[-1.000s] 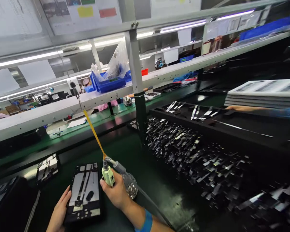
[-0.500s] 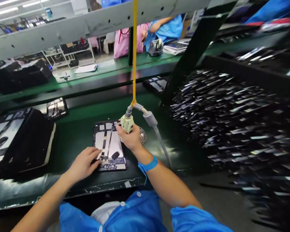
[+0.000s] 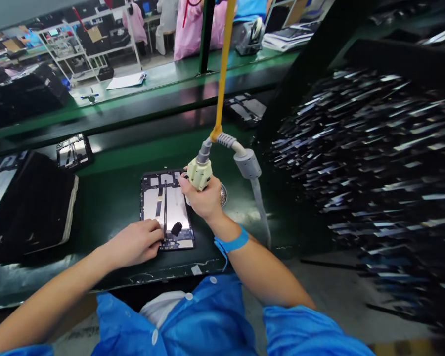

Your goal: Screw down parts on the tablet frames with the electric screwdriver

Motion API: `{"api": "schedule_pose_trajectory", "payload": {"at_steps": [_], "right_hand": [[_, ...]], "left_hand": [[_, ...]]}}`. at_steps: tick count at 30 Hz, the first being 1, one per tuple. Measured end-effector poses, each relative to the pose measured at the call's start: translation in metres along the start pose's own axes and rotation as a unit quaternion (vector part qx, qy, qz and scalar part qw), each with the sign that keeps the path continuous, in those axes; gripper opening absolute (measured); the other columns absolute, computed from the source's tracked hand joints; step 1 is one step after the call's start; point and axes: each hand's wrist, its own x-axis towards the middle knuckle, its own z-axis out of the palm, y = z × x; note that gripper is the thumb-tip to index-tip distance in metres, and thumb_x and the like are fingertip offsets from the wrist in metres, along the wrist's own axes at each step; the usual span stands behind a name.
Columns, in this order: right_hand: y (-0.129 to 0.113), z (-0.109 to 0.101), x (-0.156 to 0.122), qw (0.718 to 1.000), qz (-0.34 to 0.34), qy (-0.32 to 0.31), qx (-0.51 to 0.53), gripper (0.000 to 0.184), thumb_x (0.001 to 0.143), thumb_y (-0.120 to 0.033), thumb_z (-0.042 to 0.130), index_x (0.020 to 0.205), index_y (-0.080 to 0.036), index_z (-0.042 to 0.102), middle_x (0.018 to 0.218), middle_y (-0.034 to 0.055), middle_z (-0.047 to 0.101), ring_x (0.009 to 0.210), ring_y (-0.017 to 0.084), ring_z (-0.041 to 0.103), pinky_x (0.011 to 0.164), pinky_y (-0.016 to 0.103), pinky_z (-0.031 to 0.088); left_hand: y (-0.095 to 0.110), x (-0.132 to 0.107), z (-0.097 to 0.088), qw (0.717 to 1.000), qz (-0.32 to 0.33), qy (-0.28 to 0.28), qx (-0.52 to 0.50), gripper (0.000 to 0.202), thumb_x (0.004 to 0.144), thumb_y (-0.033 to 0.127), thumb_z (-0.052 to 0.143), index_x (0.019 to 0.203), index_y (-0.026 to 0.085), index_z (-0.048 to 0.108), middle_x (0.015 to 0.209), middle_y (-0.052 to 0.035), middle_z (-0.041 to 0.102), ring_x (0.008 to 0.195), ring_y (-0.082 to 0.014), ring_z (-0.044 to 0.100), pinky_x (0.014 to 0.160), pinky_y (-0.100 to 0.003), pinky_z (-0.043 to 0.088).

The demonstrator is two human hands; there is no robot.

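An opened tablet back (image 3: 166,207) with bare metal plates and a dark frame lies flat on the green bench in front of me. My left hand (image 3: 135,243) rests on its lower left corner, fingers curled and pressing it down. My right hand (image 3: 203,198) is wrapped round a pale green electric screwdriver (image 3: 199,173), held upright over the tablet's upper right edge. A yellow cord (image 3: 224,64) and a grey cable (image 3: 249,165) run from the tool's top. A blue wrist strap (image 3: 232,243) circles my right wrist.
A small dish of screws (image 3: 223,194) sits just behind my right hand. A stack of dark trays (image 3: 29,202) stands at the left, another tablet frame (image 3: 74,151) behind it. A heap of thin dark and silver strips (image 3: 367,148) fills the right. People work at the far bench.
My view has dropped from the shelves down to the bench. The screwdriver has moved slightly up and right over the tablet; my left hand has slid along the lower left corner.
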Motion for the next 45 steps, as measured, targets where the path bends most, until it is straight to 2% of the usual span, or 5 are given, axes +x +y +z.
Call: {"api": "schedule_pose_trajectory", "payload": {"at_steps": [12, 21, 25, 30, 45], "right_hand": [[-0.006, 0.001, -0.002, 0.999, -0.025, -0.005, 0.028, 0.019, 0.085, -0.039, 0.074, 0.092, -0.022, 0.066, 0.078, -0.0013, 0.067, 0.07, 0.016, 0.064, 0.072, 0.033, 0.057], [-0.003, -0.006, 0.002, 0.999, -0.037, 0.027, 0.008, 0.017, 0.084, -0.036, 0.076, 0.093, -0.023, 0.07, 0.077, -0.0017, 0.067, 0.071, 0.016, 0.065, 0.072, 0.034, 0.058], [0.001, -0.014, 0.011, 0.997, -0.036, 0.065, 0.023, 0.017, 0.085, -0.034, 0.076, 0.096, -0.023, 0.071, 0.085, 0.0006, 0.072, 0.076, 0.018, 0.069, 0.073, 0.036, 0.06], [0.008, -0.019, 0.02, 0.994, -0.03, 0.103, 0.023, 0.02, 0.083, -0.032, 0.077, 0.1, -0.022, 0.071, 0.09, 0.0027, 0.073, 0.078, 0.019, 0.072, 0.073, 0.037, 0.062], [0.014, -0.01, 0.019, 0.995, 0.0, 0.098, -0.008, 0.019, 0.081, -0.03, 0.074, 0.095, -0.02, 0.067, 0.076, -0.0009, 0.071, 0.049, 0.011, 0.062, 0.053, 0.027, 0.056]], "left_hand": [[0.008, -0.017, 0.055, 0.98, 0.059, 0.191, 0.009, 0.029, 0.099, 0.01, 0.057, 0.127, 0.014, 0.063, 0.107, -0.0122, 0.067, 0.098, -0.0239, 0.063, 0.082, -0.039, 0.055], [0.014, -0.019, 0.076, 0.962, -0.014, 0.269, -0.038, 0.034, 0.096, 0.008, 0.061, 0.127, 0.021, 0.067, 0.115, -0.0112, 0.064, 0.122, -0.0283, 0.058, 0.112, -0.057, 0.047], [-0.002, -0.006, 0.078, 0.955, -0.031, 0.293, -0.043, 0.028, 0.098, 0.012, 0.063, 0.123, 0.021, 0.07, 0.115, -0.0107, 0.067, 0.12, -0.0276, 0.061, 0.108, -0.054, 0.05], [-0.036, 0.02, 0.075, 0.938, -0.071, 0.338, -0.04, 0.018, 0.1, 0.02, 0.062, 0.112, 0.024, 0.075, 0.114, -0.009, 0.069, 0.13, -0.0337, 0.058, 0.114, -0.073, 0.033], [-0.045, 0.022, 0.08, 0.941, -0.077, 0.317, -0.09, 0.023, 0.102, 0.022, 0.06, 0.119, 0.027, 0.074, 0.124, -0.0095, 0.069, 0.136, -0.0332, 0.054, 0.115, -0.066, 0.036]]}}
